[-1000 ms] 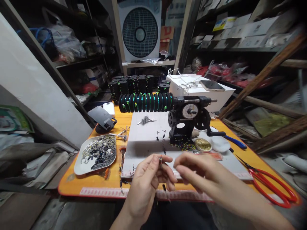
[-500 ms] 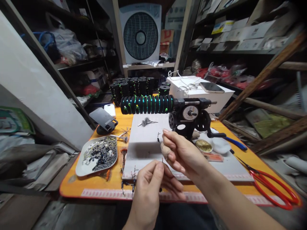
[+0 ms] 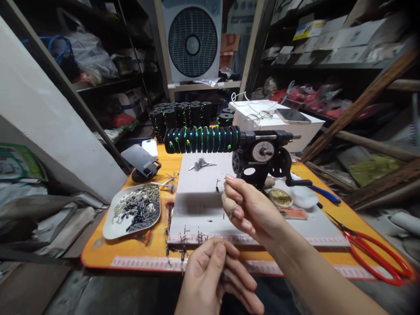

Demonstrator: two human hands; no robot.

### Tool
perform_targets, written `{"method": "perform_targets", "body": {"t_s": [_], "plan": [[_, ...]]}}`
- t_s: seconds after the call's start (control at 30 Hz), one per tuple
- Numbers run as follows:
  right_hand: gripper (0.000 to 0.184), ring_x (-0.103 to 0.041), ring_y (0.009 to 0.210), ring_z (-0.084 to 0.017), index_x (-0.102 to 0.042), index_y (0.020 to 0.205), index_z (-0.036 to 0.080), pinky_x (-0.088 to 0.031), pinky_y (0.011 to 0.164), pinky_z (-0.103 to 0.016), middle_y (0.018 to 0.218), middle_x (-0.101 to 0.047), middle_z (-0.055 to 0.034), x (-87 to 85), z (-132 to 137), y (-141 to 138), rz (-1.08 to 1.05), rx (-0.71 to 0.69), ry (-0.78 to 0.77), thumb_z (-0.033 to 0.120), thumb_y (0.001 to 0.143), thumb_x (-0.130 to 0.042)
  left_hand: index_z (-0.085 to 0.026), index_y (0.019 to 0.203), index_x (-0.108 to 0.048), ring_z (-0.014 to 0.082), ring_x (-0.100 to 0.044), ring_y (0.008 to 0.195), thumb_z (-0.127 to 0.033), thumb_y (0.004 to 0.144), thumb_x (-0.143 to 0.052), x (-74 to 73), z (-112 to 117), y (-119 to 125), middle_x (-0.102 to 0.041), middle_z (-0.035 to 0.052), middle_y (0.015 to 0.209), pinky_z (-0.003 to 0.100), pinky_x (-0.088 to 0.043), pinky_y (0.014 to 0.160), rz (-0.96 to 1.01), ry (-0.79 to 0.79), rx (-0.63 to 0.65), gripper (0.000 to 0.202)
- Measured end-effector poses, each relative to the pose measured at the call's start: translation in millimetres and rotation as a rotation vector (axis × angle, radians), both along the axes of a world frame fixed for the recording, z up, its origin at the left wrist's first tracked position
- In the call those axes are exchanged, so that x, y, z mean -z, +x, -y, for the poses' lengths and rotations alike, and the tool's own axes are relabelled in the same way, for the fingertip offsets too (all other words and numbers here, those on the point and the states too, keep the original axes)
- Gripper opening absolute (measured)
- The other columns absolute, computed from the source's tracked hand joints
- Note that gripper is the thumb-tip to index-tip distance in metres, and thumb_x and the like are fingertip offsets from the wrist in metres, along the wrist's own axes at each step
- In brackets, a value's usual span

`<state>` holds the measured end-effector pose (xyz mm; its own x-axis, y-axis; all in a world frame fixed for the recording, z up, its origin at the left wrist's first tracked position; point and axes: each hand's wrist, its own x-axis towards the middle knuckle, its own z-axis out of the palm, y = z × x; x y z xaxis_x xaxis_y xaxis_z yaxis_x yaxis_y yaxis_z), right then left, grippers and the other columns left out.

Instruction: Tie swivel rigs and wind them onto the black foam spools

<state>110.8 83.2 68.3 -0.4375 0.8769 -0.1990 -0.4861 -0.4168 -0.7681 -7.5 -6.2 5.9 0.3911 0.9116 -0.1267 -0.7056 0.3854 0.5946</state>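
Observation:
My right hand (image 3: 243, 205) hovers over the white board (image 3: 193, 175), thumb and forefinger pinched together; what they hold is too small to make out. Its index or middle finger has a tan wrap. Lower, at the board's front edge, my left hand (image 3: 216, 271) also has thumb and forefinger pressed together, the other fingers loosely bent. A dark bit shows between its fingers, its kind unclear. A small red-tipped piece (image 3: 223, 215) appears just below my right hand. Small dark pieces (image 3: 217, 186) lie left of my right fingertips, and several red-tipped pieces (image 3: 200, 236) stand along the front edge.
Behind the board stands a hand-cranked winder (image 3: 262, 153) carrying black spools (image 3: 201, 140) with green line. A tray (image 3: 108, 225) of small metal and black parts sits left. Red-handled scissors (image 3: 377, 258), a dish of gold bits (image 3: 280, 197) and blue-handled pliers (image 3: 324, 194) lie right.
My left hand has dropped lower, away from my right hand, which stays nearly in place. More red-tipped pieces at the board's front edge are uncovered. The view has shifted slightly.

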Motion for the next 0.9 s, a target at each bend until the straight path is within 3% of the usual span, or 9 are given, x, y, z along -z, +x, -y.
{"method": "perform_targets", "body": {"t_s": [0.37, 0.6, 0.9], "plan": [[0.044, -0.033, 0.021, -0.002, -0.039, 0.056, 0.019, -0.019, 0.022, -0.008, 0.038, -0.048, 0.0066, 3.7, 2, 3, 0.008, -0.016, -0.014, 0.042, 0.091, -0.053, -0.013, 0.079, -0.067, 0.0174, -0.074, 0.059, -0.031, 0.095, -0.052, 4.9, 9, -9, -0.078, 0.0086, 0.068, 0.019, -0.054, 0.052, 0.144, -0.027, 0.09, 0.029], [0.044, -0.033, 0.021, -0.002, -0.039, 0.056, 0.019, -0.018, 0.022, -0.008, 0.038, -0.048, 0.0064, 5.4, 1, 3, 0.008, -0.023, -0.008, 0.043, 0.091, -0.052, -0.013, 0.077, -0.067, 0.0185, -0.074, 0.059, -0.031, 0.094, -0.053, -0.2, 13, -9, -0.078, 0.0085, 0.067, 0.021, -0.055, 0.052, 0.11, -0.076, 0.072, 0.028], [0.044, -0.032, 0.022, -0.001, -0.039, 0.057, 0.019, -0.018, 0.023, -0.008, 0.039, -0.048, 0.007, 6.8, 1, 5, 0.011, -0.019, -0.001, 0.044, 0.091, -0.053, -0.013, 0.078, -0.066, 0.0198, -0.074, 0.058, -0.031, 0.092, -0.058, 5.6, 16, -8, -0.078, 0.0114, 0.071, 0.021, -0.054, 0.05, 0.112, -0.118, 0.093, 0.024]]}}
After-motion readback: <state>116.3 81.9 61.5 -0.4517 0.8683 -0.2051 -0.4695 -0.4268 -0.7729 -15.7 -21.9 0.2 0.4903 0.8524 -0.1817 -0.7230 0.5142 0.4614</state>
